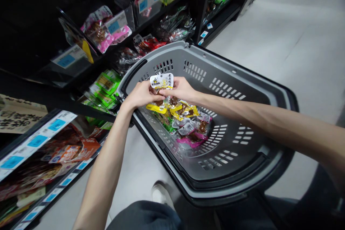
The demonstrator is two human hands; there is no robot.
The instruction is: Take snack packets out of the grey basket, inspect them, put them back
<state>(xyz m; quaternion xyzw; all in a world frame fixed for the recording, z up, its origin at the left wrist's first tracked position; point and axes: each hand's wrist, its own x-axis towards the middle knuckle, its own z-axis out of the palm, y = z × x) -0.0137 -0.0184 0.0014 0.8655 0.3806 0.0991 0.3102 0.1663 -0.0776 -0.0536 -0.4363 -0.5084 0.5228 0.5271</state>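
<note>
Between both hands I hold a small snack packet with a white top, dark print and a yellow lower edge; brown food shows through its clear part. My left hand grips its left side, and my right hand pinches its right side. The packet is over the far left part of a grey shopping basket. Beneath it in the basket lie several yellow-edged packets, pink-edged packets and a partly hidden green packet.
A black store shelf runs along the left, touching or close to the basket. It carries green packets, pink packets, red packets and price labels. A white shoe stands on the pale floor below.
</note>
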